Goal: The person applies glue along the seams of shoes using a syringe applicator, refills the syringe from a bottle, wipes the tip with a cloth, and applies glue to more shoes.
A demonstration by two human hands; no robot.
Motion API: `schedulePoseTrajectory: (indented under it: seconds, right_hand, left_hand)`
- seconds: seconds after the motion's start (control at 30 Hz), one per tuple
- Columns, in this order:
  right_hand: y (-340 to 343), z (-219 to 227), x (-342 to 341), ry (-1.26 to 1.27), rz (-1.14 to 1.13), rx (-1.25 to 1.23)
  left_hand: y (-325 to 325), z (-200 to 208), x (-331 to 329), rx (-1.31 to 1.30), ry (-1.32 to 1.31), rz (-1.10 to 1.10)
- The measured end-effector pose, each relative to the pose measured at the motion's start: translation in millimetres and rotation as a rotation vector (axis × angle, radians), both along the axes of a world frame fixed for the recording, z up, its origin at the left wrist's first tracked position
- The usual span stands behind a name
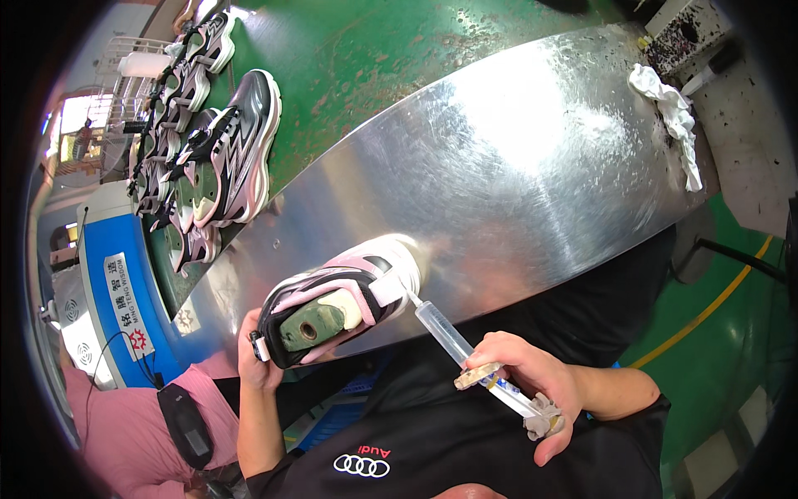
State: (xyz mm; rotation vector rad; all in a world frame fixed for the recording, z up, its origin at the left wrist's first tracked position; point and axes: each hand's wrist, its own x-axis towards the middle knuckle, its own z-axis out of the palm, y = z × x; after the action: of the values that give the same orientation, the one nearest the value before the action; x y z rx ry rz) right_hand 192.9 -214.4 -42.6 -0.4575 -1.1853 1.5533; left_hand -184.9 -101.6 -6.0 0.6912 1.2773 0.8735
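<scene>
A pink, black and white sneaker (397, 259) rests on the shiny metal worktop, a green insert (321, 323) with a round hole filling its opening. My left hand (259, 359) grips the sneaker's left end beside the dark collar. In my right hand (536, 366) is a clear syringe (446, 334), fingers at its crusted flange and thumb side near the plunger end. Its nozzle points up and left to the pale strip on the sneaker; whether the tip touches it, I cannot tell.
Several similar sneakers (249, 141) stand in rows at the far left, near a blue and white machine (120, 274). The metal worktop (490, 191) stretches to the upper right, where a crumpled white cloth (672, 112) lies. A person in a pink top (125, 424) is at the lower left.
</scene>
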Motion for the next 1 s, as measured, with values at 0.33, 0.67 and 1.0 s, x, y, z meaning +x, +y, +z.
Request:
schedulePoseTrajectory:
  seconds: [0.33, 0.67, 1.0]
  right_hand:
    - [-7, 6, -8, -0.06, 0.008, 0.002]
    - [-13, 13, -13, -0.085, -0.049, -0.024]
    - [-4, 38, -14, -0.033, -0.072, -0.084]
  left_hand:
    - [-40, 1, -13, -0.094, -0.059, 0.005]
    - [-68, 6, 28, -0.215, -0.364, -0.064]
    - [-71, -1, 71, -0.272, -0.617, -0.242]
